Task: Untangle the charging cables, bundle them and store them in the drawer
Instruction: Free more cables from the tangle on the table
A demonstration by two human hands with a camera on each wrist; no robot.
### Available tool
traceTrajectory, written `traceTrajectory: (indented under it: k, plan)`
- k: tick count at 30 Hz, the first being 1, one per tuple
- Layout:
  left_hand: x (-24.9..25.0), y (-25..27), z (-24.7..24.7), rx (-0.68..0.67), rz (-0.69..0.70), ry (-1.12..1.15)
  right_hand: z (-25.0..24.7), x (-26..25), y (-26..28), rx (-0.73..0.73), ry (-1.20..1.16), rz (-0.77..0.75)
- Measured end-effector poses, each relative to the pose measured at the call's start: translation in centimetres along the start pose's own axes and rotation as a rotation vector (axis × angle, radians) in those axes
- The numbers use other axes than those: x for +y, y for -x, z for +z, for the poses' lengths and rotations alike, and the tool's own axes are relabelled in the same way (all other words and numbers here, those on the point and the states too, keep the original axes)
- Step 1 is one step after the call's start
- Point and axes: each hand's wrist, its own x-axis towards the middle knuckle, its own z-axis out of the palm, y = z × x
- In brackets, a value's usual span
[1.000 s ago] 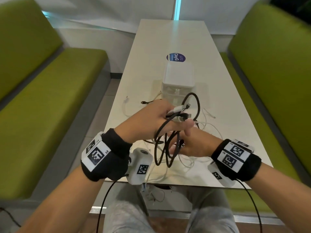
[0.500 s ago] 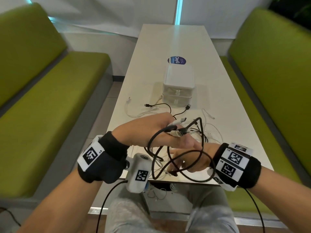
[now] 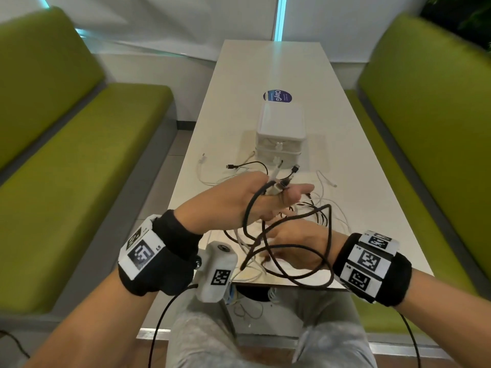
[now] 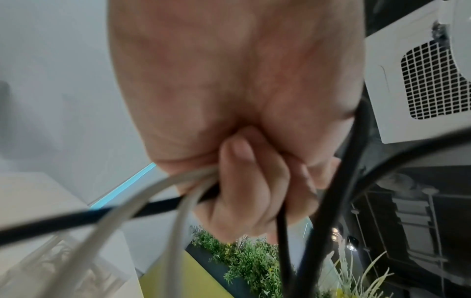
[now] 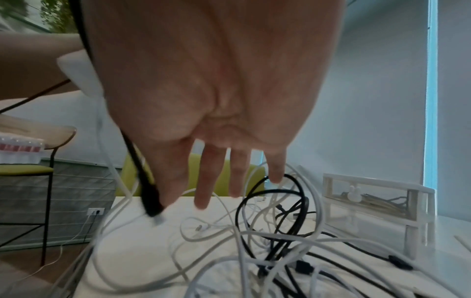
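Two green benches flank a long white table, and a person sits at its near end. Halfway up the table stands a small white drawer unit, its two drawers pushed in; from the right wrist view some cable seems to lie inside the upper one, though the clear front blurs it. Between the unit and the table's near edge sprawls a tangle of white cables and black ones, several plugs lying loose. Above that heap the left hand is raised, fingers curled tight around a gathered bunch of cable ends, white and black together. From it a black cable hangs in wide loops that pass over the right hand. That hand is low over the table, fingers stretched and spread, the black cable's plug lying against its index finger; I cannot tell whether it is pinched there.
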Motion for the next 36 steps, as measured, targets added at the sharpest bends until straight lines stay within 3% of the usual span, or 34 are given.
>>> traceTrajectory:
  k: [5, 8, 10, 13, 16, 18, 21, 23, 26, 29, 36]
  plan:
    - [-0.2, 0.1, -0.5, 0.019, -0.006, 0.058, -1.3, -1.3, 2.2, -0.053, -0.429, -0.016]
    - [0.3, 0.3, -0.7, 0.007, -0.005, 0.060, 0.6, -2.0, 3.4, -0.005, -0.655, -0.143]
    - [0.3, 0.5, -0.8, -0.002, -0.001, 0.065, 0.7, -2.0, 3.3, -0.033, -0.459, -0.149]
    - [-0.1, 0.4, -0.7, -0.022, -0.049, 0.099, 2.1, -0.6, 2.4, 0.236, -0.095, -0.151]
    - [-0.2, 0.4, -0.9, -0.064, -0.055, 0.165, 2.2, 0.9, 2.0, 0.256, -0.131, -0.064]
    - [-0.4, 0.5, -1.1, -0.090, -0.057, 0.239, 1.4, 1.7, 2.0, 0.203, -0.274, 0.004]
    - [-0.5, 0.5, -1.4, -0.113, -0.091, 0.348, 0.5, 2.1, 2.4, -0.039, -0.840, 0.078]
    - [-0.5, 0.5, -1.3, -0.120, -0.085, 0.339, 0.7, 1.8, 2.5, -0.146, -0.967, 0.107]
    - [-0.8, 0.3, -0.9, -0.103, -0.070, 0.294, 0.9, 1.4, 2.2, 0.002, -0.824, 0.116]
    - [-0.8, 0.0, -0.6, -0.060, -0.063, 0.260, -0.1, 1.8, 2.3, 0.181, -0.827, 0.099]
    - [-0.9, -0.7, -0.7, 0.052, -0.043, 0.287, -1.5, 1.6, 2.2, 0.334, -0.857, 0.017]
